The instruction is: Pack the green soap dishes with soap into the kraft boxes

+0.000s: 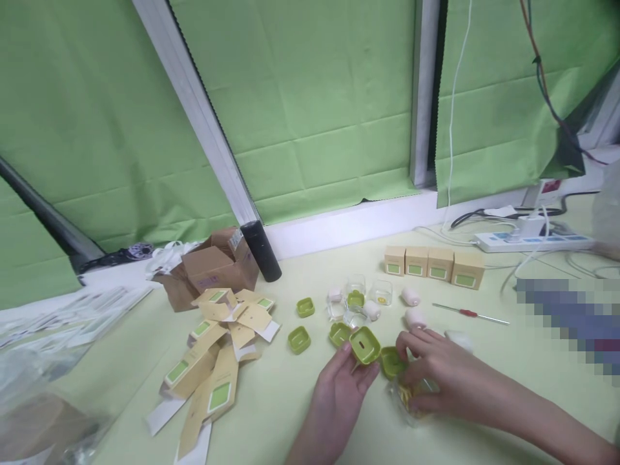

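My left hand [341, 394] grips a small square green plastic tray [365, 345] with a slot in its bottom, tilted toward me above the table. My right hand [429, 368] is bent down over a clear plastic container [409, 413] with small yellow pieces inside. Its fingers are drawn together at the container's opening, and what is between them is hidden. Another green tray [392, 363] sits between my hands, and one more green piece [339, 334] is partly behind the held tray. Clear plastic cases [382, 292] and pale pink rounded pieces [415, 318] lie just beyond.
Two green trays [299, 340] rest left of centre. Opened cardboard boxes [220, 387] are heaped at left, near a brown carton [213, 265] and a black cylinder [261, 252]. Small closed boxes [440, 265], a screwdriver [469, 313] and a power strip [533, 242] with cables are at right.
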A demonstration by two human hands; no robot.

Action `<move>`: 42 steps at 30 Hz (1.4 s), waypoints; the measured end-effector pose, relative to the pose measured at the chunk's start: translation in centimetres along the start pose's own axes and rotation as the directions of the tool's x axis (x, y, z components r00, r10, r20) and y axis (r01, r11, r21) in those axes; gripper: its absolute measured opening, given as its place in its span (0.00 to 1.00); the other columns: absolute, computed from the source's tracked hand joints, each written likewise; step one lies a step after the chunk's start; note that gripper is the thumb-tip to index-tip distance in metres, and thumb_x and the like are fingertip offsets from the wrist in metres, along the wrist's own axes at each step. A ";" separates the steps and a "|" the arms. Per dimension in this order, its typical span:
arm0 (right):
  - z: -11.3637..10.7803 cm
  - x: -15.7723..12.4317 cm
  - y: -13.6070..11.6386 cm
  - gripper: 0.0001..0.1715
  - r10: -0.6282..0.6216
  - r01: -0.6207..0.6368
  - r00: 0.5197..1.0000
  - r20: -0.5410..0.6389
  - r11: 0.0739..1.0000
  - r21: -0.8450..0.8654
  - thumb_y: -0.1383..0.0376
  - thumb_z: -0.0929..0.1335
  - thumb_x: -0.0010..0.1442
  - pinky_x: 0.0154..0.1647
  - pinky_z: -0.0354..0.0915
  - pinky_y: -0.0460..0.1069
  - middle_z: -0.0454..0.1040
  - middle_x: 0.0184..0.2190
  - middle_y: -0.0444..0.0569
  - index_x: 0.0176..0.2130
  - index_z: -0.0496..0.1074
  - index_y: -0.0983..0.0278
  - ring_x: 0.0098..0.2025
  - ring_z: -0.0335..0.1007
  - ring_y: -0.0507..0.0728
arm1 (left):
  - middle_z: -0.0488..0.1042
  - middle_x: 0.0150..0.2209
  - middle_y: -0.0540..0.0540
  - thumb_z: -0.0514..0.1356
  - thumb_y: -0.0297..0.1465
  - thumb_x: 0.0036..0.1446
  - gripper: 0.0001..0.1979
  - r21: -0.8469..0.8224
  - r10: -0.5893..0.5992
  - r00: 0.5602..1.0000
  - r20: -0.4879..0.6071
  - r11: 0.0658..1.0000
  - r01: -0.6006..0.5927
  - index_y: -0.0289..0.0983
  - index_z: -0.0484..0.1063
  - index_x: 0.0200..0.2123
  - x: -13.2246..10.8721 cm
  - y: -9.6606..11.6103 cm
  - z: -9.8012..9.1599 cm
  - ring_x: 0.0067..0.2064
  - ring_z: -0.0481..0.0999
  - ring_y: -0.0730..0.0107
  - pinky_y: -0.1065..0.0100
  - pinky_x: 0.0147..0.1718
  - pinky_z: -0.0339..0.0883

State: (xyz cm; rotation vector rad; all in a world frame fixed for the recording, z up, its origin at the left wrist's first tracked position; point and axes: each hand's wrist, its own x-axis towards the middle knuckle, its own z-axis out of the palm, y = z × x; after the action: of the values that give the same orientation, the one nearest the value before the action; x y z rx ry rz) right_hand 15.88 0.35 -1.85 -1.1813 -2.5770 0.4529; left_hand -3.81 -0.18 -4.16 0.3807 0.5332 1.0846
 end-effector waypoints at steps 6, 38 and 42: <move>0.2 -0.1 -0.8 0.07 0.005 -0.004 1.000 -0.025 0.998 0.069 0.71 0.69 0.50 0.42 0.56 0.54 0.69 0.37 0.47 0.29 0.76 0.59 0.41 0.64 0.59 | 0.75 0.45 0.42 0.53 0.27 0.59 0.11 0.020 0.008 1.000 0.004 1.000 -0.008 0.31 0.72 0.43 0.3 -0.2 -0.7 0.46 0.74 0.64 0.64 0.48 0.66; 1.5 6.7 -1.0 0.08 -0.058 0.089 0.929 -0.366 0.993 0.070 0.66 0.64 0.61 0.34 0.58 0.51 0.77 0.28 0.44 0.32 0.72 0.59 0.28 0.69 0.55 | 0.77 0.43 0.40 0.63 0.30 0.52 0.09 0.183 0.236 0.966 -0.104 0.959 -0.215 0.33 0.77 0.37 0.5 -0.2 -1.2 0.43 0.74 0.66 0.65 0.47 0.63; 1.2 6.5 -1.2 0.09 -0.082 0.106 0.943 -0.323 0.993 0.057 0.69 0.64 0.60 0.34 0.57 0.50 0.76 0.28 0.44 0.32 0.72 0.60 0.30 0.69 0.55 | 0.76 0.42 0.39 0.64 0.31 0.50 0.11 0.247 0.262 0.959 -0.107 0.941 -0.230 0.32 0.77 0.37 0.4 -0.1 -0.9 0.41 0.75 0.66 0.64 0.46 0.64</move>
State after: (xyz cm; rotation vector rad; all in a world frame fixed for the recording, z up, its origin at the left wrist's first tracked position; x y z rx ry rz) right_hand 10.56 4.38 -1.77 -1.0077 -2.3035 0.3031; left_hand -4.16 0.15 -5.00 0.5919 0.7549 1.3019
